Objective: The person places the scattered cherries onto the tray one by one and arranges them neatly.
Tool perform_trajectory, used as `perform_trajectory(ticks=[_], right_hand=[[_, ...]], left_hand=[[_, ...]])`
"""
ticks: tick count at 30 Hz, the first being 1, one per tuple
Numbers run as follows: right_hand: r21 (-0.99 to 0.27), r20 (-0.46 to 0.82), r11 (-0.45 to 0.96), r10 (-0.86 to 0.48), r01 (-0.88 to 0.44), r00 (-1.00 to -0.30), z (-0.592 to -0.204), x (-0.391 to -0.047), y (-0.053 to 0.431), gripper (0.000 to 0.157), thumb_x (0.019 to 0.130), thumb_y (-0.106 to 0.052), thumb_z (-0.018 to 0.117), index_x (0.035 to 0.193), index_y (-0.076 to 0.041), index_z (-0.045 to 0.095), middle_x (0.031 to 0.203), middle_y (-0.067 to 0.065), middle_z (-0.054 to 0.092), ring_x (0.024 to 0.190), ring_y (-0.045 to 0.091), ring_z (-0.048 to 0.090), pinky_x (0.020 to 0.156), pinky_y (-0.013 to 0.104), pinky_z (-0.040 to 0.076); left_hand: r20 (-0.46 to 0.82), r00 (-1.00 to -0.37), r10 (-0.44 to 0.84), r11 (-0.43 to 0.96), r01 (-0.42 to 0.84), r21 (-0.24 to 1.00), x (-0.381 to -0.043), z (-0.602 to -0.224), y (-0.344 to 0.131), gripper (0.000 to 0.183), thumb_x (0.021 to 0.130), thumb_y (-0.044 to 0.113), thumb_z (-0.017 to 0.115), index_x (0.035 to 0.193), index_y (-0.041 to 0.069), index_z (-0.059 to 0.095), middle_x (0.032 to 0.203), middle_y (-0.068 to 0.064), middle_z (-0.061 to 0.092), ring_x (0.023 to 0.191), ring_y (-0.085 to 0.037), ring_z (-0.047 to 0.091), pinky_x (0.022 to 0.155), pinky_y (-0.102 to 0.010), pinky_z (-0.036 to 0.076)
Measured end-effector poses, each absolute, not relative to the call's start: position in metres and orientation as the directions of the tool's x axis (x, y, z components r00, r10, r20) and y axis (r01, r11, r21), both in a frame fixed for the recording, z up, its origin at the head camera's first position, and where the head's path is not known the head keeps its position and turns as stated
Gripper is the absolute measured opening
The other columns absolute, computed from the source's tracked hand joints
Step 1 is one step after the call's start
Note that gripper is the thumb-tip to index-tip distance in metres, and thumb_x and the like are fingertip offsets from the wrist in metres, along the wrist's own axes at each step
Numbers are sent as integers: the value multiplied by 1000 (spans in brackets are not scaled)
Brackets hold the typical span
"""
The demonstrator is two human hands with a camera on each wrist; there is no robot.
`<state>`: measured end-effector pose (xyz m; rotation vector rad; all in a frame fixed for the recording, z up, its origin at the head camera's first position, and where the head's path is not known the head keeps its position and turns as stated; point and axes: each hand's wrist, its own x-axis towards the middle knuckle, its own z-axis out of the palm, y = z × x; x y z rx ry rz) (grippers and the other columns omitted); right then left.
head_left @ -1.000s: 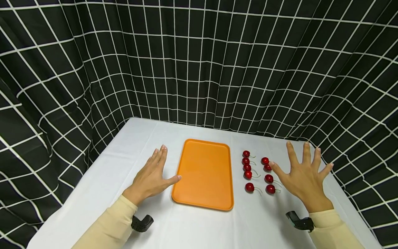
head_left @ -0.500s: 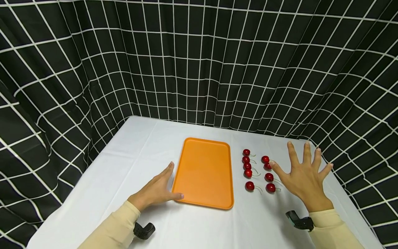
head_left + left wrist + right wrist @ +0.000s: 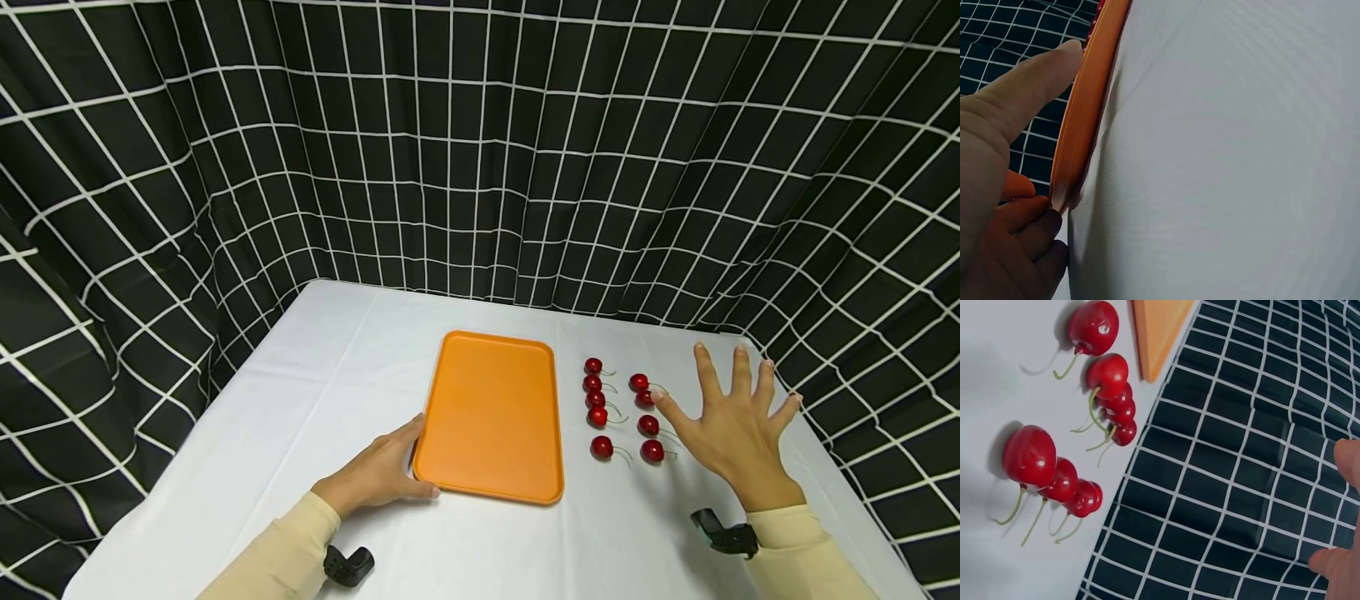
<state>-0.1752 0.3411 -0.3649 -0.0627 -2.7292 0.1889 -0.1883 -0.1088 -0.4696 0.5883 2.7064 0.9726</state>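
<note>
An orange rectangular tray [image 3: 491, 417] lies flat in the middle of the white table. My left hand [image 3: 378, 475] holds its near left corner, the thumb along the near edge and the other fingers at the left side. The left wrist view shows the thumb [image 3: 1035, 81] against the tray's rim [image 3: 1085, 100], with bent fingers at the corner. To the tray's right, several red cherries [image 3: 602, 447] with green stems lie in two rows. Beside the right row, my right hand [image 3: 738, 433] hovers with spread fingers, holding nothing; its thumb tip partly covers one cherry in the head view.
A white cloth [image 3: 352, 358] covers the table. Black curtains with a white grid [image 3: 480, 158] enclose the back and both sides. Each wrist wears a black camera mount, like the one at the left sleeve [image 3: 348, 567].
My left hand has come down and toward the near side, from above the tray's left edge to its near left corner. The right hand, tray and cherries stay in place.
</note>
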Motion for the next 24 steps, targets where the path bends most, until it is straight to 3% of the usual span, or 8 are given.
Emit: perform_trajectory(ticks=[8, 16, 24], right_hand=[[-143, 362, 989, 76, 25, -929, -367, -176, 342, 96, 86, -67, 52, 155, -12, 15, 153, 34, -5, 136, 55, -14, 92, 75, -21], [-151, 378, 988, 51, -7, -924, -366, -178, 342, 94, 86, -66, 52, 154, -10, 18, 153, 35, -1, 137, 54, -12, 93, 75, -20], [-168, 393, 985, 25, -45, -919, -364, -181, 344, 93, 86, -62, 54, 155, -11, 18, 152, 34, 3, 137, 54, -7, 96, 75, -17]], left_hand=[[-49, -890, 453, 692, 316, 649, -187, -476, -112, 111, 71, 49, 83, 153, 5, 23, 157, -8, 20, 141, -28, 24, 112, -46, 24], [-67, -898, 434, 721, 301, 624, -187, -477, -113, 106, 73, 52, 80, 152, 6, 26, 157, -5, 21, 139, -41, 24, 114, -52, 16], [-49, -906, 421, 721, 301, 624, -188, -480, -114, 103, 73, 54, 79, 151, 7, 31, 156, -5, 25, 142, -35, 18, 115, -49, 13]])
